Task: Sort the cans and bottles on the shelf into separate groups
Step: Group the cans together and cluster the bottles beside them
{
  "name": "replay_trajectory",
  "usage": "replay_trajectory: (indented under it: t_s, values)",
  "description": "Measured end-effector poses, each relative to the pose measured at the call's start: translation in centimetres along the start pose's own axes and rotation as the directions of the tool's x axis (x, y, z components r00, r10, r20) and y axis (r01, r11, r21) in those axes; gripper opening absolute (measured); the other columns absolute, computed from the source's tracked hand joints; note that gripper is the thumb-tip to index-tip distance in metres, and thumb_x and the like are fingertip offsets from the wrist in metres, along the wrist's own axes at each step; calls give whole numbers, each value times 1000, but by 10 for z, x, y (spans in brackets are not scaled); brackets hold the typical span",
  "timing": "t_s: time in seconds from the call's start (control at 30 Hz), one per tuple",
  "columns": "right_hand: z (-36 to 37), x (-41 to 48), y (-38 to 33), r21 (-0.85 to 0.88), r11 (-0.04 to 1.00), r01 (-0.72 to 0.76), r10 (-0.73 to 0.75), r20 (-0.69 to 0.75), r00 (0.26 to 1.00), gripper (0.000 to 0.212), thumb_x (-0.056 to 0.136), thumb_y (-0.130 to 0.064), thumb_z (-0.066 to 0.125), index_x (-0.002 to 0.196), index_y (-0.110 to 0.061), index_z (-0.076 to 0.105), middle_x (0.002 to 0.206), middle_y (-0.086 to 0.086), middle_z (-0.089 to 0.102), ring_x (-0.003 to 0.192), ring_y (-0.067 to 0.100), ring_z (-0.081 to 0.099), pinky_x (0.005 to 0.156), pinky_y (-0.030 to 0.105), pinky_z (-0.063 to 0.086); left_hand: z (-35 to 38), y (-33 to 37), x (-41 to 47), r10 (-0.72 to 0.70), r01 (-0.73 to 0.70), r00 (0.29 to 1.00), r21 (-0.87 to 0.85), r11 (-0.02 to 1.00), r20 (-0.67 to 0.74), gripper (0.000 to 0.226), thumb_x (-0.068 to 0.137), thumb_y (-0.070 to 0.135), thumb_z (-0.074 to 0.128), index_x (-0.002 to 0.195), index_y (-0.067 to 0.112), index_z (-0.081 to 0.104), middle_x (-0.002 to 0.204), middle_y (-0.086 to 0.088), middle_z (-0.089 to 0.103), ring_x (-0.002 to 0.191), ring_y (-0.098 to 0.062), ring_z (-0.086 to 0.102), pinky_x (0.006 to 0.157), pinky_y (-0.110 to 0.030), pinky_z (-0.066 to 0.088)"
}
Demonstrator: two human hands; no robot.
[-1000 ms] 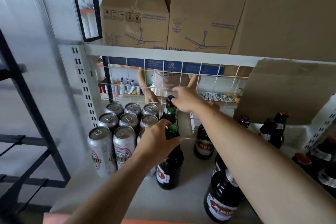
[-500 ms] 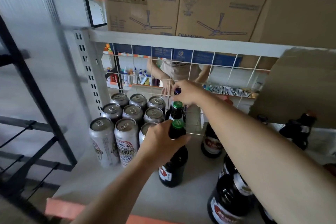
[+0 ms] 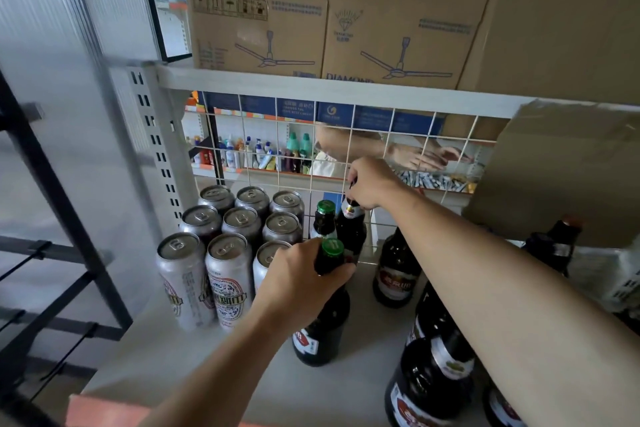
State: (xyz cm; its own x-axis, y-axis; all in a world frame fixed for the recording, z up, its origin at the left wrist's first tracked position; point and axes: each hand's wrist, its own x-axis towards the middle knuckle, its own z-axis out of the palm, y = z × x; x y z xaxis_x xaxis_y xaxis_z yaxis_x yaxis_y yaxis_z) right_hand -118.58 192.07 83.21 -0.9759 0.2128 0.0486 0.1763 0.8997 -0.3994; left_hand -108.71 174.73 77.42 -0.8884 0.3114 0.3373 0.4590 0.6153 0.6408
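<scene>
Shelf (image 3: 207, 367): pale surface with a wire grid (image 3: 391, 135) along its far edge. Cans (image 3: 242, 222): nine silver cans stand upright in a tight three-by-three block at the left of the shelf. Left hand (image 3: 301, 284): its fingers are curled round the neck of a dark green-capped bottle (image 3: 323, 333). This bottle stands upright just right of the nearest row of cans; contact with the cans cannot be confirmed. Right hand (image 3: 372, 184): it reaches to the far edge, fingers closed round the top of the far bottle (image 3: 351, 229). That bottle is dark and sits close against the grid, with its cap and base hidden. Middle bottle (image 3: 325, 218): also green-capped, it stands between the two held bottles, just beside the far right can. Other stock: a labelled bottle (image 3: 396, 270) stands alone to the right, and large bottles (image 3: 433, 381) crowd the near right beneath the right forearm. Cardboard boxes (image 3: 259, 17) sit on the shelf above. A cardboard sheet (image 3: 561, 177) covers the grid at the right. Another person's hand (image 3: 415, 156) shows behind the grid.
</scene>
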Motion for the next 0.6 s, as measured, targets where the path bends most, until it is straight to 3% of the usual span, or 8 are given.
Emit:
replay_trajectory:
  t_s: [0.1,0.27,0.37,0.43,0.5,0.6]
  values:
    - [-1,2,0,-12,1000,14,-13,14,1000,20,87,6,59,105,2,67,109,19,65,93,30,64,72,33,52,2,3,-2,22,-22,1000,-24,999,11,32,76,50,66,79,19,60,64,4,60,61,-13,55,48,-15,32]
    - [-2,2,-1,-52,999,16,-15,19,1000,27,82,10,57,107,3,66,108,21,64,77,26,58,62,33,47,5,9,-5,-2,3,1000,-31,1000,26,37,76,53,66,85,17,61,71,-1,64,66,-18,60,47,-18,35]
    - [-4,1,1,-72,997,42,-41,9,999,31,82,10,56,112,6,63,120,25,61,101,35,64,70,42,54,9,15,-7,-1,1,1000,-11,1000,27,37,78,54,64,88,18,62,68,4,58,60,-13,52,42,-13,32]
    - [-7,-2,3,-87,995,49,-49,5,999,31,82,11,54,112,6,64,121,24,60,107,34,62,76,43,54,11,18,-6,-7,7,1000,-6,1000,19,38,78,55,63,90,18,62,69,5,58,60,-12,51,41,-12,31]
    - [-10,-4,4,-91,995,50,-49,17,999,32,83,12,53,113,7,64,121,25,60,105,36,62,79,45,54,13,18,-6,-19,20,1000,-32,999,12,40,77,56,63,90,18,63,71,4,62,62,-13,55,43,-11,32]
    - [-13,-5,6,-109,992,61,-59,30,998,31,84,12,53,111,2,65,111,20,63,86,30,61,62,38,45,17,17,-6,-17,16,1000,-54,998,-8,41,76,57,63,89,17,63,73,0,67,66,-15,61,47,-16,38]
